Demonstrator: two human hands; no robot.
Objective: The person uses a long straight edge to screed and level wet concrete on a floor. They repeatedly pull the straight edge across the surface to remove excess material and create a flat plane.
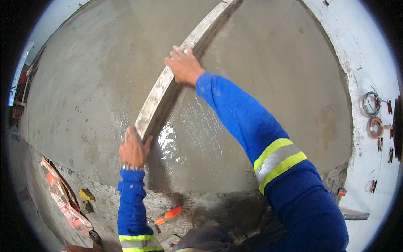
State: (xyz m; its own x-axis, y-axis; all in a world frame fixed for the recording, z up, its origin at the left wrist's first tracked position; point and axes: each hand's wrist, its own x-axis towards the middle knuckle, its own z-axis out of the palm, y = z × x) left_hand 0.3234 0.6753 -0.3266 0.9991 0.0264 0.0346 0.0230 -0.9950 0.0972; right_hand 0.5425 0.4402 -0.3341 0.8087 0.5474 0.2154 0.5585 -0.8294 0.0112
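Observation:
A long, pale, stained straightedge bar [153, 97] lies diagonally on the wet grey screed [273, 84], running up and away to the top of the view. My left hand [134, 149] grips its near end, fingers and thumb around it. My right hand [184, 65] holds the bar farther up, fingers curled over it. Both arms wear blue sleeves with reflective bands. Shiny water and streaks show on the screed just right of the bar. Below my left hand, a tool with an orange handle [168, 215] lies on the rough lower edge.
A torn red and white bag [63, 191] and a yellow scrap [86, 194] lie at lower left. A white wall [359, 54] with wire coils [373, 126] borders the screed at right. A grey metal tool [354, 215] rests at lower right.

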